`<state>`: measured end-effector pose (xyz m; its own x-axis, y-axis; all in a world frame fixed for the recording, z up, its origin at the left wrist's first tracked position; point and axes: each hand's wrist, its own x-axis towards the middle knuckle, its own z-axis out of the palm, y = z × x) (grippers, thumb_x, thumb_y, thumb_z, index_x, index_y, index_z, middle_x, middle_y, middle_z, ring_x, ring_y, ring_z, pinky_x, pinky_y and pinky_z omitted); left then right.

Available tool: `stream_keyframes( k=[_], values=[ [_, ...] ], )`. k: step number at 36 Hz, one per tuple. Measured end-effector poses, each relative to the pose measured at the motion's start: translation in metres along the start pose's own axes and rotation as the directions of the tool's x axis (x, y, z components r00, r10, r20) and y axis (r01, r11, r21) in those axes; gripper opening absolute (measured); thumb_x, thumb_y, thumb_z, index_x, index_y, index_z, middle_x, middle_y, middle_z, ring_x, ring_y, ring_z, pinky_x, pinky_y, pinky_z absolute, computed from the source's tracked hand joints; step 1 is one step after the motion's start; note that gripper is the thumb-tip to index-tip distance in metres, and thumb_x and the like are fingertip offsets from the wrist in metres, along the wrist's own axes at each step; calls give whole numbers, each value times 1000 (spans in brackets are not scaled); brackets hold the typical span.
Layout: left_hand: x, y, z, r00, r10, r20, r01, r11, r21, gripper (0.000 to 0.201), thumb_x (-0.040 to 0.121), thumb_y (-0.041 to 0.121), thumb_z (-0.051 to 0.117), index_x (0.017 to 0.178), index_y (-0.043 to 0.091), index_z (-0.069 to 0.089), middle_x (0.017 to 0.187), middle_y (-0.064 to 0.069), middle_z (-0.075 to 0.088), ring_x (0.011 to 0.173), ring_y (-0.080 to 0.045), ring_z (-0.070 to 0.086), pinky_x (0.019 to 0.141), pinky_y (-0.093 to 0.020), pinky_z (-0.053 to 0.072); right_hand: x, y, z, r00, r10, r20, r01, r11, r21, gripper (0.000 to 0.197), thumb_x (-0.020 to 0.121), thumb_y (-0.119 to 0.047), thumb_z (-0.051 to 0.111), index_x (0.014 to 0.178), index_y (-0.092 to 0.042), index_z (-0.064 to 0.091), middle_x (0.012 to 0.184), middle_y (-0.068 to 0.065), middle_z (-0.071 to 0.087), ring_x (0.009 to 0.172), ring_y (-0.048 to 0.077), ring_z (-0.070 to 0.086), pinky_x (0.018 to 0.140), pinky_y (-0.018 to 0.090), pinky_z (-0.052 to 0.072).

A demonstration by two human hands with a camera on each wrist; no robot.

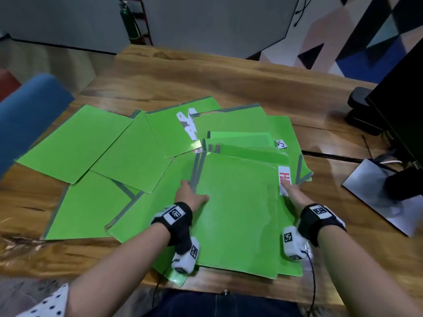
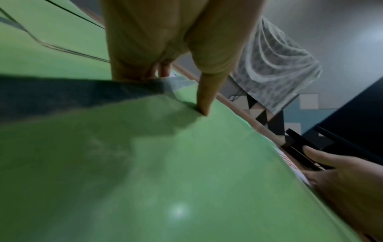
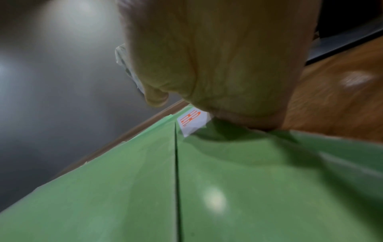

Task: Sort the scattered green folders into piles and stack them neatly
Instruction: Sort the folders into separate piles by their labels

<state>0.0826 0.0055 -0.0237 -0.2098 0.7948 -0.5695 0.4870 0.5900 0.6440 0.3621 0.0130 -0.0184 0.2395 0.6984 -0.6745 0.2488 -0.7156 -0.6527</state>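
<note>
Several green folders lie fanned and overlapping across the wooden table (image 1: 229, 83). The top green folder (image 1: 235, 213) is in front of me, with a grey spine on its left edge and a white label with red letters (image 1: 284, 177) on its right edge. My left hand (image 1: 190, 195) grips the spine edge, thumb (image 2: 204, 104) pressed on top and the fingers curled underneath. My right hand (image 1: 290, 193) holds the opposite edge beside the label (image 3: 192, 121). The folder (image 3: 228, 188) is lifted slightly off the pile.
More green folders (image 1: 75, 143) spread out to the left and behind, one with a torn white label (image 1: 188, 123). A black monitor (image 1: 402, 106) on a silver stand base (image 1: 375, 193) stands at the right. A blue chair (image 1: 25, 115) is at the table's left.
</note>
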Motion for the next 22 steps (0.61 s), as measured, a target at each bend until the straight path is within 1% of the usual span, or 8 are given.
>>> stream_keyframes(
  k=[2,5,9,12,14,17,19,22],
  values=[
    [-1,1,11,998,13,-56,-9,997,79,59,82,23,69,130,9,37,120,-10,53,108,-30,55,91,-41,49,1,-1,1,1000,-19,-13,19,999,-45,66,100,-44,34,149,-4,17,155,14,24,141,29,26,113,38,22],
    [-3,11,27,995,18,-99,-5,991,134,49,90,16,57,133,11,34,126,-12,49,113,-32,50,95,-44,46,3,0,3,1000,-6,1,6,995,-99,86,91,-59,42,151,-7,7,157,13,16,142,29,23,115,45,20],
    [-9,21,49,999,-5,-37,10,990,139,59,91,2,46,144,12,20,141,-13,40,131,-36,32,107,-47,33,11,6,3,1000,12,-11,-13,989,-146,95,88,-59,49,152,-12,-3,160,9,1,146,28,13,116,49,18],
    [-16,23,53,998,-2,55,-7,987,157,68,94,9,44,150,14,5,153,-8,25,141,-35,15,114,-47,22,11,7,3,999,37,-35,-42,982,-186,102,83,-56,60,152,-16,-4,160,8,3,144,30,17,114,53,22],
    [-19,24,44,989,23,149,-51,981,187,68,96,22,46,150,17,6,152,-10,27,137,-34,29,108,-45,31,11,7,3,997,54,-49,-63,975,-215,106,80,-52,67,151,-17,-4,159,10,7,143,32,21,112,53,26],
    [-15,26,11,968,84,235,-138,966,221,51,98,37,41,143,13,35,142,-11,44,121,-28,51,99,-39,43,13,6,4,996,50,-77,-67,967,-244,107,81,-43,71,151,-13,-5,158,13,9,142,33,22,112,52,28],
    [-1,23,-17,983,103,153,-141,954,263,49,98,41,40,135,12,47,139,-10,49,119,-26,53,99,-38,42,15,5,5,995,44,-93,-67,966,-251,106,81,-40,71,151,-12,-4,158,13,10,142,33,22,112,51,28],
    [32,5,-53,986,93,-139,-22,895,446,62,92,45,49,143,11,34,148,-16,35,131,-31,40,107,-47,34,15,4,6,993,59,-98,-82,965,-250,105,82,-39,71,151,-13,-3,158,14,10,142,34,23,111,52,29]
  ],
)
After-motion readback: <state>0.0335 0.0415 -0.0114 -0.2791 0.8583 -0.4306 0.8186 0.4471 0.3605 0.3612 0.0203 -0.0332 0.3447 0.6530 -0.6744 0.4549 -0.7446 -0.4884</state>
